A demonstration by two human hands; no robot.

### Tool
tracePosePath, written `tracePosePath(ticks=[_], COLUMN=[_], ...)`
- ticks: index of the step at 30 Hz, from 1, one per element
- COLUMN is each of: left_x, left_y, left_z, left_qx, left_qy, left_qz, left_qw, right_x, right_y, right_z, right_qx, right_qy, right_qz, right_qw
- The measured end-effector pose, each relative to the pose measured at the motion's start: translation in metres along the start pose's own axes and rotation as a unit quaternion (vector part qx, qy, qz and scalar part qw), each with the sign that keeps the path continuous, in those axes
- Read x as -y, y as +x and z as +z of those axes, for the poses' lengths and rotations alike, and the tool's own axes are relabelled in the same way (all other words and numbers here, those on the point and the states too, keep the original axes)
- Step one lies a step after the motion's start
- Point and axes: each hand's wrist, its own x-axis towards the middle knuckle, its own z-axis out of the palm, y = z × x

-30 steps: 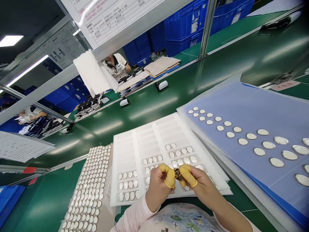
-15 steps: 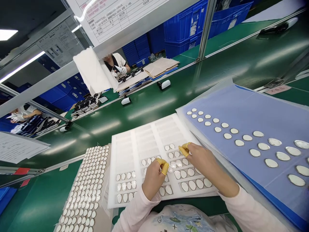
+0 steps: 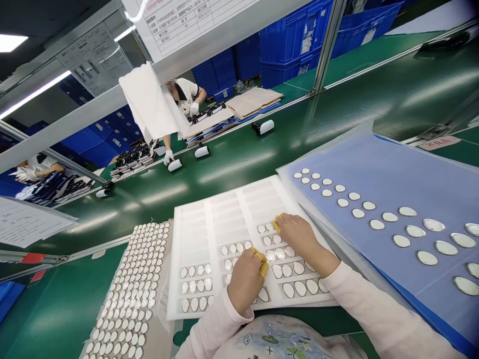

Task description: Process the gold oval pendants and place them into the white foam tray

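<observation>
A white foam tray [image 3: 192,224] with rows of slots lies before me, and many of its nearer slots hold small white oval pieces with dark rims [image 3: 300,288]. My right hand [image 3: 301,239], with yellow finger cots, is pinched at the end of the farthest filled row in the right column. Its fingertips are beside an oval piece [image 3: 269,228]; anything between them is hidden. Lower in the tray, my left hand [image 3: 247,279] hovers over the middle column, its yellow-covered fingers curled together. Whatever it holds is hidden too.
On the left, a board holds dense rows of oval pieces [image 3: 129,279]. To the right, more ovals lie spread on a blue sheet [image 3: 359,174]. Beyond runs a green conveyor [image 3: 232,167] carrying white-and-black devices [image 3: 267,127]. A co-worker's gloved hand [image 3: 168,157] touches another device.
My right hand has moved left, closer to the two ovals in the farthest filled row. My left hand stays curled over the middle column. Across the conveyor, a co-worker's gloved hand has appeared at a device.
</observation>
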Motion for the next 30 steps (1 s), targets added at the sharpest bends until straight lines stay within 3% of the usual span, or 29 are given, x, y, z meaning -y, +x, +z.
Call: tracePosePath(ticks=[6,17,20,22,24,27,30], left_x=[-0.010,0.001,-0.003,-0.008,-0.014,-0.027,-0.041], left_y=[0.001,-0.001,-0.002,-0.005,-0.009,-0.016,-0.021], left_z=[0.003,0.018,0.008,-0.004,-0.017,-0.032,-0.038], left_qx=[0.021,0.032,0.021,-0.016,-0.021,0.046,0.087], left_qy=[0.071,0.135,0.070,-0.071,-0.272,-0.543,-0.680], left_qz=[0.013,0.022,0.013,0.019,0.020,0.004,0.005], left_qw=[0.997,0.990,0.997,0.997,0.962,0.839,0.728], right_x=[-0.003,-0.024,-0.031,-0.028,-0.017,0.012,0.042], right_y=[-0.001,-0.018,-0.034,-0.048,-0.062,-0.081,-0.092], right_z=[0.006,-0.009,-0.019,-0.027,-0.035,-0.046,-0.054], right_qx=[0.000,-0.068,-0.090,-0.099,-0.098,-0.085,-0.105], right_qy=[0.046,0.210,0.250,0.275,0.341,0.508,0.580], right_qz=[-0.003,0.055,0.066,0.067,0.055,0.017,0.015], right_qw=[0.999,0.974,0.962,0.954,0.933,0.857,0.807])
